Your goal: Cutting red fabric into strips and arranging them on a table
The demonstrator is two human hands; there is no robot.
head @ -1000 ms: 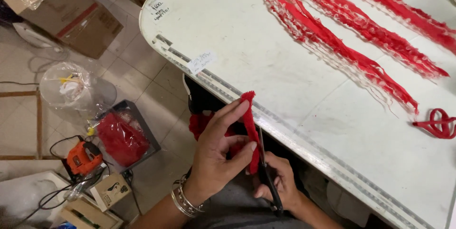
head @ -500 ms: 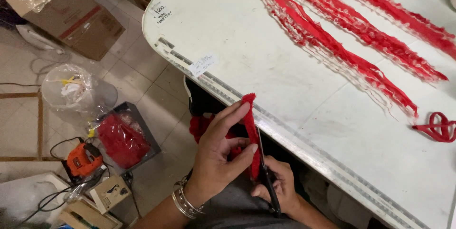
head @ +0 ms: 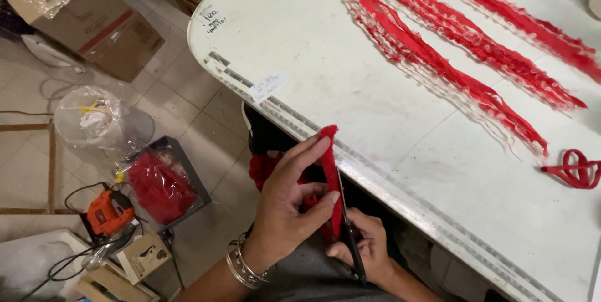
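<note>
My left hand [head: 288, 205] pinches a narrow red fabric strip [head: 330, 152] between its fingers and thumb, holding it upright just off the near edge of the white table [head: 325, 70]. My right hand [head: 366, 249], lower down and partly hidden, grips black scissors [head: 349, 233] whose blades lie along the strip's edge. More red fabric [head: 263, 167] hangs below my hands. Silver bangles circle my left wrist.
Three long red fringed strips [head: 451, 39] lie across the table, and a curled red piece [head: 579, 169] lies at the right. On the floor stand a bin of red scraps [head: 159, 186], an orange power tool [head: 106, 211], a plastic bag [head: 94, 120] and a cardboard box [head: 94, 23].
Both hands keep nearly the same pose on the strip and scissors. The view has shifted slightly to the right.
</note>
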